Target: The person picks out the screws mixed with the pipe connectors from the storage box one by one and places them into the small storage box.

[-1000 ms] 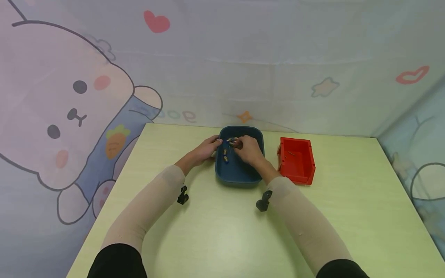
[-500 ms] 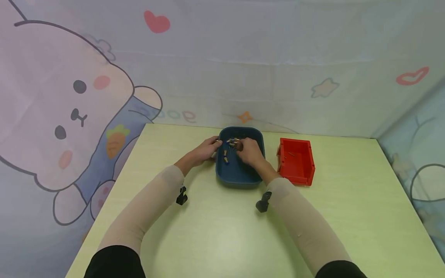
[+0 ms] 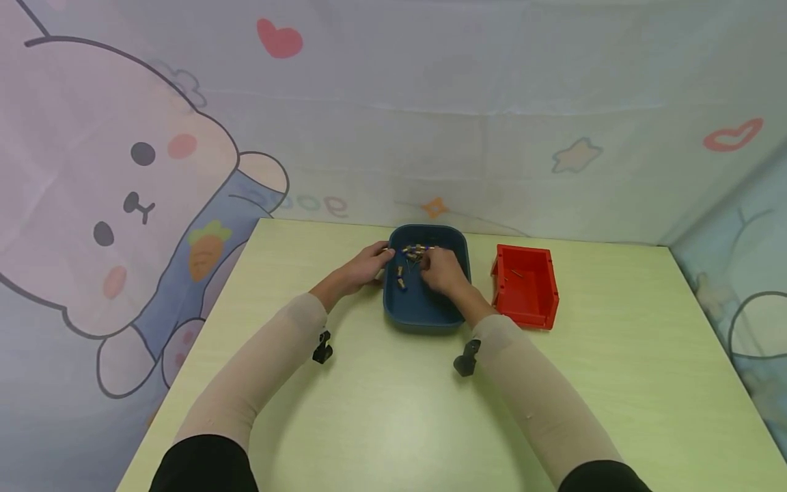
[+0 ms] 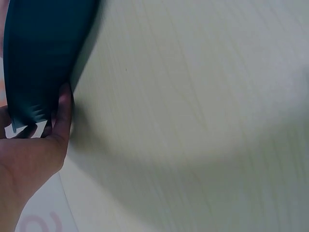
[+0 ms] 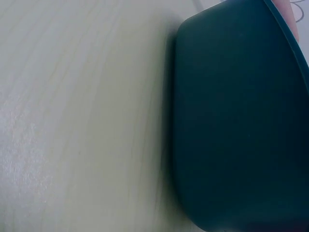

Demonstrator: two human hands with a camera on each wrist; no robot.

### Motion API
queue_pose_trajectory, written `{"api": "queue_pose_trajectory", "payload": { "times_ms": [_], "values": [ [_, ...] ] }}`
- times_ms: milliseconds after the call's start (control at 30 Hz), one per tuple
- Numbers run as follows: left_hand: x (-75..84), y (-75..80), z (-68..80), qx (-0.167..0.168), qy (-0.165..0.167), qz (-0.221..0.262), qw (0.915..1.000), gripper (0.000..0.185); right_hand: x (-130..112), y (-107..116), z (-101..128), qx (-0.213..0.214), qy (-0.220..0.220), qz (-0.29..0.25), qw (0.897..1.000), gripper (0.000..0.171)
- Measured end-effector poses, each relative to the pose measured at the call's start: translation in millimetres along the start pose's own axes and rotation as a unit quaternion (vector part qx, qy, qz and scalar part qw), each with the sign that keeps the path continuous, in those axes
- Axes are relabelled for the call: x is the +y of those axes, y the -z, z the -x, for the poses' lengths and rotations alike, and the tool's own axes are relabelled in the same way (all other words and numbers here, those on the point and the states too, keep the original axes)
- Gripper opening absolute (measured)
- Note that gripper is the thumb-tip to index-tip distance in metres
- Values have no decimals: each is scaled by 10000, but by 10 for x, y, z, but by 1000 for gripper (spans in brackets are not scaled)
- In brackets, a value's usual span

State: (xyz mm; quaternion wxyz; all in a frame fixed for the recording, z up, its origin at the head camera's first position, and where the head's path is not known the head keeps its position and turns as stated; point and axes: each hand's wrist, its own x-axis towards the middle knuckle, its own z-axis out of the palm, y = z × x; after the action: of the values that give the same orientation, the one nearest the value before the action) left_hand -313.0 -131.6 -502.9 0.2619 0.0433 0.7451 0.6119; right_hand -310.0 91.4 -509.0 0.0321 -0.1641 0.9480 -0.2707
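L hand (image 3: 364, 268) grips left rim of blue tray (image 3: 424, 311), fingers curled on wall. R hand (image 3: 441, 268) inside tray among small parts (image 3: 402, 272); grasp can't tell. Red bin (image 3: 525, 285) right of R hand, on table (image 3: 393, 410).

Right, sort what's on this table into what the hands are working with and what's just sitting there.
In use:
- blue tray, its left wall gripped by the left hand
- small parts at the tray's far end, where the right hand reaches in; whether its fingers hold one cannot be told

Just lying about:
- red bin, right of the tray, untouched
- green table
- cartoon backdrop
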Motion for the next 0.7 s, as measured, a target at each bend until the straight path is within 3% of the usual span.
{"api": "queue_pose_trajectory", "payload": {
  "times_ms": [700],
  "values": [
    [27,-35,29,88,45,-33,9999,58,-18,-25,-11,-51,116,167,9998,10]
  ]
}}
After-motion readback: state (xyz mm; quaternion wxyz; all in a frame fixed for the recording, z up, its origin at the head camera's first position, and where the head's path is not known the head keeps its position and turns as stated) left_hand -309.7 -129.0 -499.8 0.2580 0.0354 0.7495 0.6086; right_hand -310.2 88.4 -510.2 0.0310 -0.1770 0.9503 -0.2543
